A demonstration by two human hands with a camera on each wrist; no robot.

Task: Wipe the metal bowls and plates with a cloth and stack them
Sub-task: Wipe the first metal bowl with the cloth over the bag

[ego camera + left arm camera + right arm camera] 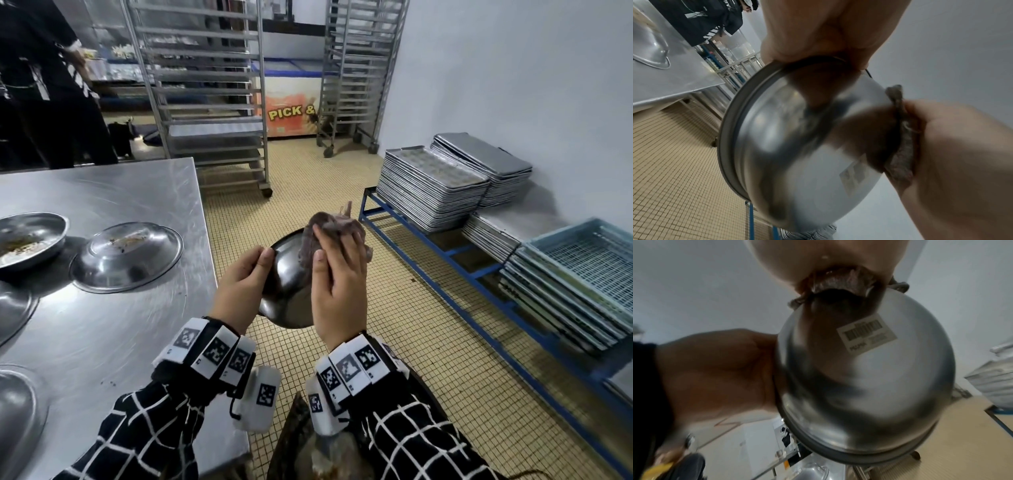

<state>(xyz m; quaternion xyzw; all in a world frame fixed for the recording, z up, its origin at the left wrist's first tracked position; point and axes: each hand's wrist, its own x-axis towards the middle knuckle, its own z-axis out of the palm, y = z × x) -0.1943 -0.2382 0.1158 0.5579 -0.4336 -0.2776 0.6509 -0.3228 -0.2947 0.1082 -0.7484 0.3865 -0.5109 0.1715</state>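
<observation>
I hold a metal bowl (286, 287) tilted in the air over the tiled floor, just right of the table's corner. My left hand (263, 267) grips its rim, thumb on the outside. My right hand (337, 253) presses a grey-brown cloth (330, 226) against the bowl's outer wall. The left wrist view shows the bowl (797, 146) from below, with the cloth (902, 154) wedged between it and my right palm. In the right wrist view the bowl (869, 378) carries a barcode sticker (865, 335), and the cloth (838, 282) sits bunched under my fingers.
On the steel table (137, 192) lie an upturned metal dish (126, 257), a bowl with crumbs (27, 240) and more plates at the left edge. Stacked trays (431, 185) and blue crates (582, 267) sit on a blue rack at right. A person in black (51, 85) stands far left.
</observation>
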